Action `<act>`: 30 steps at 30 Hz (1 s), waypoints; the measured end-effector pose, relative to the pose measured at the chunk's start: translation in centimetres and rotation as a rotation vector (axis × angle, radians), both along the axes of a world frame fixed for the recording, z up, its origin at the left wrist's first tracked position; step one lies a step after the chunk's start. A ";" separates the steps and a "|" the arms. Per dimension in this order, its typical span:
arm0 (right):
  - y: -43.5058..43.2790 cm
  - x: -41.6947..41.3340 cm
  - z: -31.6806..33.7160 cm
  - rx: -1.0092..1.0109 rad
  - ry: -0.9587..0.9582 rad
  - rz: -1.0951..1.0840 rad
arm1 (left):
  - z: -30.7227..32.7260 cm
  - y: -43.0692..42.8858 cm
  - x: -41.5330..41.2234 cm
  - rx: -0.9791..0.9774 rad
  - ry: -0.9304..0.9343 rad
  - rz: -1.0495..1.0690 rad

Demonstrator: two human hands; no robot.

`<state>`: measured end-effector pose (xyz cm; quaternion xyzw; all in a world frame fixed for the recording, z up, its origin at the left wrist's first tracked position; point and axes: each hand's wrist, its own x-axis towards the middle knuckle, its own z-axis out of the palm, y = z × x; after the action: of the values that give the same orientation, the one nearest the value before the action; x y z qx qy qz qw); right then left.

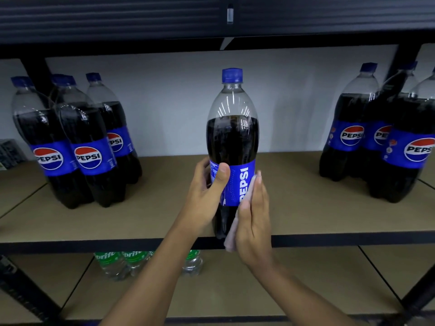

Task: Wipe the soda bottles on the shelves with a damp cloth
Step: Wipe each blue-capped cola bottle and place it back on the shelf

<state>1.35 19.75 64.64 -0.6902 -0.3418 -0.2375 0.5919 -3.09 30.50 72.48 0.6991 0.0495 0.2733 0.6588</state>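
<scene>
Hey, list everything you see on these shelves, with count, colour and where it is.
centre Pepsi bottle: one, dark cola, blue cap and label, front of middle shelf
left Pepsi bottles: three, same colours, shelf's left
right Pepsi bottles: at least three, shelf's right
Sprite bottles: three partly visible, clear with green labels, lower shelf
cloth: one, pale, against centre Pepsi bottle
shelves: two levels, tan boards, black frame
left hand: grips centre Pepsi bottle's label
right hand: flat, presses the cloth on it
</scene>
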 end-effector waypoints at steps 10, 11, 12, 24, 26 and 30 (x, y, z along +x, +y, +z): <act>1.4 1.3 13.7 0.205 -0.046 0.015 | 0.3 1.0 -0.8 0.148 0.040 -0.012; 1.5 1.2 12.3 0.182 -0.090 -0.024 | 0.5 0.9 -1.0 0.126 0.042 -0.028; 1.5 1.1 10.5 0.163 -0.127 -0.046 | 0.7 0.9 -1.2 0.089 0.040 -0.040; 0.5 0.5 7.0 0.136 0.000 0.040 | 0.5 1.3 -0.6 -0.014 0.017 -0.124; 0.9 1.2 11.4 0.176 -0.034 0.047 | 0.3 2.0 -0.7 0.018 0.061 -0.152; 1.3 1.9 15.0 0.167 -0.036 0.061 | 0.3 1.6 -1.0 0.014 0.047 -0.120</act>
<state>3.24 21.03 79.68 -0.6235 -0.3524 -0.2593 0.6479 -4.06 32.12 72.82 0.7118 0.0209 0.2170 0.6677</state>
